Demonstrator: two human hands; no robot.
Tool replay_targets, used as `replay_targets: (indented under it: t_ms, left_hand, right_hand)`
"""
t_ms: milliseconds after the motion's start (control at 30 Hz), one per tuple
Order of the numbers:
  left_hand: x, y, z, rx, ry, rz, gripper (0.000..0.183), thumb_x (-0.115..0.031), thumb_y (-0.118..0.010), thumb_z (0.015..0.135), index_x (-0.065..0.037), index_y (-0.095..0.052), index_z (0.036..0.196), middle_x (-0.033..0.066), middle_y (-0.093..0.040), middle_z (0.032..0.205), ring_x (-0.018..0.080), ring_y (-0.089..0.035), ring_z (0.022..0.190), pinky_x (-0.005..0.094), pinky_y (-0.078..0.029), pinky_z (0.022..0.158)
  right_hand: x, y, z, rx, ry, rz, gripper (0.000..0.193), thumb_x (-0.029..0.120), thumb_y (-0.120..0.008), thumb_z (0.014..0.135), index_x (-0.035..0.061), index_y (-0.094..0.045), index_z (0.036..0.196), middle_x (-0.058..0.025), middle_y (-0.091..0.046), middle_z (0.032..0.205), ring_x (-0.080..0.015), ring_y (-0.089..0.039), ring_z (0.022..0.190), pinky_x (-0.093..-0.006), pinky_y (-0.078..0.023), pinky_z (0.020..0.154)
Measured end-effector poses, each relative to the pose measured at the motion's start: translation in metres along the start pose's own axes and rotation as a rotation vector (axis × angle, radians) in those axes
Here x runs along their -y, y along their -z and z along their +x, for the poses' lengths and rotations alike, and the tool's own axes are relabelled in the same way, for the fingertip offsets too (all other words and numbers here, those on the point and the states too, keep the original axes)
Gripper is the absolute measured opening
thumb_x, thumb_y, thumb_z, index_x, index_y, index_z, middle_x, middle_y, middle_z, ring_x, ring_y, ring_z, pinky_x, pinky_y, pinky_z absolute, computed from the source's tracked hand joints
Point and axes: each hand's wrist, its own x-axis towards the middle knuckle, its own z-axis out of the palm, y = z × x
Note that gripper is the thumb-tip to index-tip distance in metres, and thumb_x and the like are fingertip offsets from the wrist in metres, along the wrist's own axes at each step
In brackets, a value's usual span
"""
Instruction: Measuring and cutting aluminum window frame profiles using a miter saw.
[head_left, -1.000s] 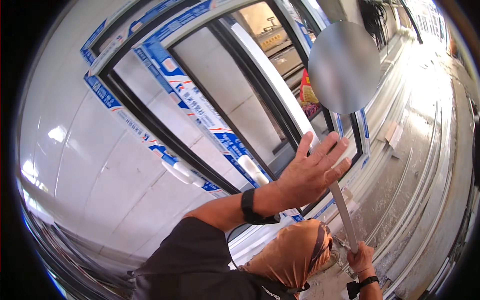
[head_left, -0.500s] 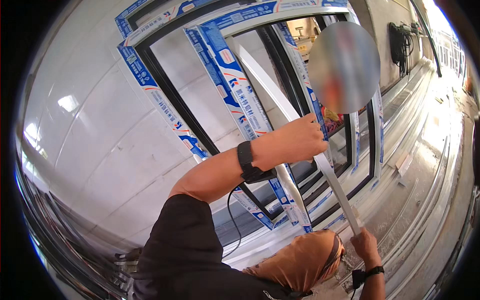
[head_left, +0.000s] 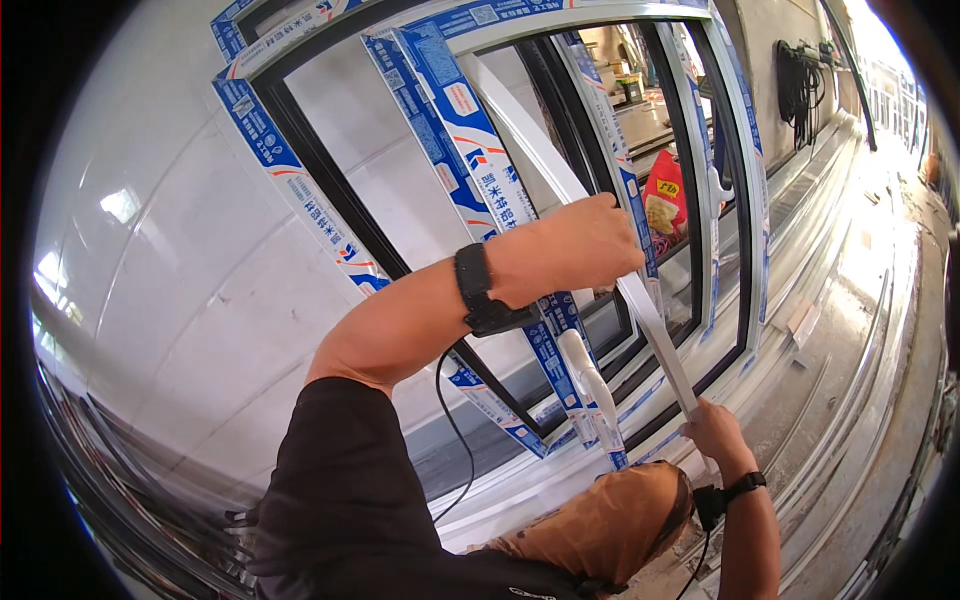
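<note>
A long, narrow white strip (head_left: 655, 328) slants down across the window frame (head_left: 745, 290), from its top bar toward my knee. My left hand (head_left: 590, 243) is closed around the strip near its middle, knuckles up, with the fingertips hidden. Lower down, my right hand (head_left: 717, 440) grips the strip near its lower end. Behind the strip stands an upright frame bar (head_left: 490, 165) wrapped in blue and white protective film. A white handle (head_left: 588, 370) sticks out from this bar, below my left wrist.
More film-wrapped frames (head_left: 300, 180) lean together against the white tiled wall (head_left: 170, 260). Long metal profiles (head_left: 810, 300) lie along the floor at right. Dark profiles (head_left: 120, 490) are stacked at lower left. A coiled black cable (head_left: 800, 95) hangs on the far wall. A red bag (head_left: 664, 195) shows through the frame.
My right hand has slid or moved upward, closer to the left hand. My left hand has shifted slightly left and up, still on the strip. The blurred patch behind the frame is gone.
</note>
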Motion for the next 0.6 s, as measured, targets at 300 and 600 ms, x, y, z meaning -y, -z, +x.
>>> replay_targets:
  t_ms: [300,600]
  left_hand:
    - [0.024,-0.003,-0.011,0.007,-0.046,-0.172,0.014,-0.016,-0.072,0.074,-0.009,-0.067,0.086,0.0071,-0.065,0.078,0.0288,-0.065,0.086,0.042,-0.047,0.082]
    - [0.001,0.019,-0.022,0.215,0.102,0.064,0.026,-0.009,-0.071,0.077,-0.005,-0.072,0.102,0.0159,-0.067,0.086,0.0344,-0.064,0.085,0.0389,-0.052,0.078]
  right_hand:
    - [0.019,-0.014,0.042,0.063,0.047,-0.068,0.036,0.026,-0.073,0.08,-0.0019,-0.063,0.1,-0.0242,-0.07,0.09,-0.041,-0.068,0.088,-0.0499,-0.053,0.075]
    - [0.072,-0.01,0.079,0.004,0.287,0.068,0.04,0.027,-0.074,0.082,-0.0032,-0.062,0.106,-0.0252,-0.067,0.093,-0.045,-0.064,0.094,-0.049,-0.05,0.083]
